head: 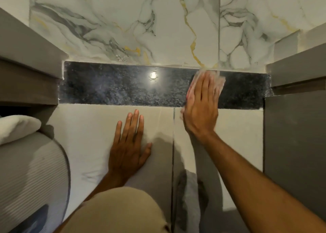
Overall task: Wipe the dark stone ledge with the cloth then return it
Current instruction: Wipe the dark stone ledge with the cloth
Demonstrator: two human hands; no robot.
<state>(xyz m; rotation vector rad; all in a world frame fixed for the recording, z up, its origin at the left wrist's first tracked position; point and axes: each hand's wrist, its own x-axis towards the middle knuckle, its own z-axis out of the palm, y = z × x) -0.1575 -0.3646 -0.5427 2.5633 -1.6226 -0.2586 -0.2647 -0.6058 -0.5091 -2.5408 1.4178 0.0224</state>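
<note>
On the dark stone ledge [123,88], right hand [201,109] flat, fingers straight, atop cloth [220,82].

left grip [128,144] — flat, fingers spread | right grip [201,105] — flat, arm outstretched

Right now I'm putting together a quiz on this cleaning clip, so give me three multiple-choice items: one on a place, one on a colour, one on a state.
1. Where on the dark stone ledge is the cloth? A. left end B. middle C. right part
2. Which colour veins join the grey ones in the marble wall? A. gold B. red C. blue
3. How does the left hand lie? A. gripping the cloth B. flat on the pale tile below the ledge C. raised in a fist
Answers: C, the right hand presses it there; A, golden lines cross the white stone; B, its fingers are straight against the tile.
</note>
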